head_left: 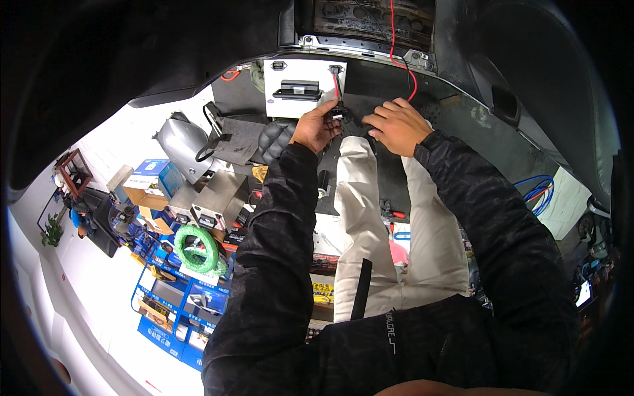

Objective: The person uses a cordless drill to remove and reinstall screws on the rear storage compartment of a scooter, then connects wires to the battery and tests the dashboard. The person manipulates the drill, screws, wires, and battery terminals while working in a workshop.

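Note:
My left hand [317, 127] is closed round a black cable connector [339, 112] with a pale end. From it a short red-and-black cable [337, 86] runs up to a socket at the corner of a white box [304, 111] with a black handle. Just right of the connector, above my knees, my right hand [399, 127] has its fingers curled together. Something dark shows at its fingertips, too small against the dark floor to name. Past that hand, a long red cable [393, 49] hangs down, curving to an end behind the fingers.
Metal cases [221, 201], an open blue carton [155, 178] and a roll of green hose or cable [196, 249] stand at left. Dark seats or panels frame both sides, with a metal edge [356, 53] ahead. Coiled blue cable [541, 191] lies at right. Another person [80, 224] is far left.

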`<action>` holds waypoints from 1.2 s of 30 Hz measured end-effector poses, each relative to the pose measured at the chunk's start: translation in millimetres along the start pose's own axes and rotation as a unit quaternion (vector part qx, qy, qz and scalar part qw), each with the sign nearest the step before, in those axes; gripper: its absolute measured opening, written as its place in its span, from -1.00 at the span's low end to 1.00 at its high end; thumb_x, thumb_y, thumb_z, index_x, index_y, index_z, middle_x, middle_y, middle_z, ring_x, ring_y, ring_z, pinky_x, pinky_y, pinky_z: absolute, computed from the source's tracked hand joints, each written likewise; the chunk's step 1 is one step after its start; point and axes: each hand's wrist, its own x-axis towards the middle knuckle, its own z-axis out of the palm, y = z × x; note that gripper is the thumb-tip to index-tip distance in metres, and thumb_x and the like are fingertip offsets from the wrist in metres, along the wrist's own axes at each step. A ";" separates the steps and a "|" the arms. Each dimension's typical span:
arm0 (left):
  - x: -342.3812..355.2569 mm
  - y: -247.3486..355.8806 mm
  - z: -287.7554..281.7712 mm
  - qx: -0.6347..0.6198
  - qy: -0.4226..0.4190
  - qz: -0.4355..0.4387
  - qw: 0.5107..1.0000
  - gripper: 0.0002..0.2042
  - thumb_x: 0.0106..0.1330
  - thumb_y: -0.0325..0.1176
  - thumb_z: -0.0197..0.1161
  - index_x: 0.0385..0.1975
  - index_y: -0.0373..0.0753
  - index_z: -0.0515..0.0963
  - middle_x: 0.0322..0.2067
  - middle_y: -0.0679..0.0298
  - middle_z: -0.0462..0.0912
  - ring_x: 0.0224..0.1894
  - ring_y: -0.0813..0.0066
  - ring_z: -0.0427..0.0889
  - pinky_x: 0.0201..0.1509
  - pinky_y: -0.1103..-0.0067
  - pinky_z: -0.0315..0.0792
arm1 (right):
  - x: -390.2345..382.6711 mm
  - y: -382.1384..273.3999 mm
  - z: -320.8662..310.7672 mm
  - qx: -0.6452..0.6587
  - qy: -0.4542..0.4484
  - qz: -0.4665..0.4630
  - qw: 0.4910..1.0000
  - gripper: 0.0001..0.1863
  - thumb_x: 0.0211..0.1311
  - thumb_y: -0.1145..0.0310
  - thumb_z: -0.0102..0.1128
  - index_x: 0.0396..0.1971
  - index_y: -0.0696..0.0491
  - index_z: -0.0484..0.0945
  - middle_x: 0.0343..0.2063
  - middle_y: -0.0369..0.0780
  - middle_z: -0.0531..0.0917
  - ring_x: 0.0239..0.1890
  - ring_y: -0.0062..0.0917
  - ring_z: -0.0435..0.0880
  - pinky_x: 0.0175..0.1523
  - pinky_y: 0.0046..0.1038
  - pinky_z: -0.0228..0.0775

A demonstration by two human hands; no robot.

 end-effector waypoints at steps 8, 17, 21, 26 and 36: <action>-12.8 -12.8 9.1 -0.044 -0.048 0.051 0.997 -0.74 0.61 -0.15 0.25 0.04 -0.20 0.65 -0.06 0.24 0.75 -0.17 0.39 0.64 0.06 0.38 0.59 | 9.0 0.2 -6.7 -0.013 0.028 0.007 1.000 -0.73 0.41 0.19 0.28 0.04 -0.11 0.71 -0.22 -0.30 0.64 -0.01 -0.40 0.60 0.17 -0.28 0.29; -12.9 -25.2 -2.2 -0.159 -0.122 0.094 0.975 -0.58 0.72 -0.17 -0.06 0.32 -0.31 0.49 0.18 0.10 0.64 -0.10 0.36 0.57 0.15 0.33 0.56 | 31.8 -2.2 -14.7 -0.090 0.013 -0.024 0.996 -0.76 0.34 0.17 0.37 -0.10 -0.07 0.75 -0.25 -0.33 0.62 0.00 -0.43 0.56 0.16 -0.30 0.27; -8.5 -21.3 -5.2 -0.089 -0.087 0.104 0.987 -0.64 0.66 -0.25 0.12 0.32 -0.25 0.53 0.10 0.20 0.69 -0.11 0.42 0.61 0.12 0.39 0.57 | 37.6 1.4 -20.4 -0.091 -0.009 -0.034 0.995 -0.75 0.32 0.09 0.39 -0.17 -0.07 0.76 -0.27 -0.34 0.63 0.00 -0.44 0.56 0.15 -0.31 0.27; -4.5 -16.4 1.5 -0.033 -0.061 0.090 0.994 -0.58 0.57 -0.32 0.30 0.38 -0.18 0.52 -0.06 0.37 0.73 -0.11 0.52 0.67 0.04 0.48 0.57 | 36.6 2.0 -17.7 -0.096 -0.015 -0.049 0.994 -0.74 0.29 0.05 0.41 -0.25 -0.08 0.78 -0.28 -0.34 0.64 -0.02 -0.45 0.57 0.13 -0.32 0.27; -4.6 -19.1 21.9 0.011 -0.014 0.115 0.993 -0.65 0.43 -0.38 0.47 0.17 -0.26 0.67 -0.16 0.39 0.74 -0.21 0.61 0.67 -0.12 0.62 0.56 | 28.1 -10.8 -4.4 -0.082 0.015 -0.019 0.996 -0.73 0.29 0.05 0.39 -0.34 -0.04 0.79 -0.33 -0.29 0.71 -0.08 -0.42 0.63 0.10 -0.29 0.27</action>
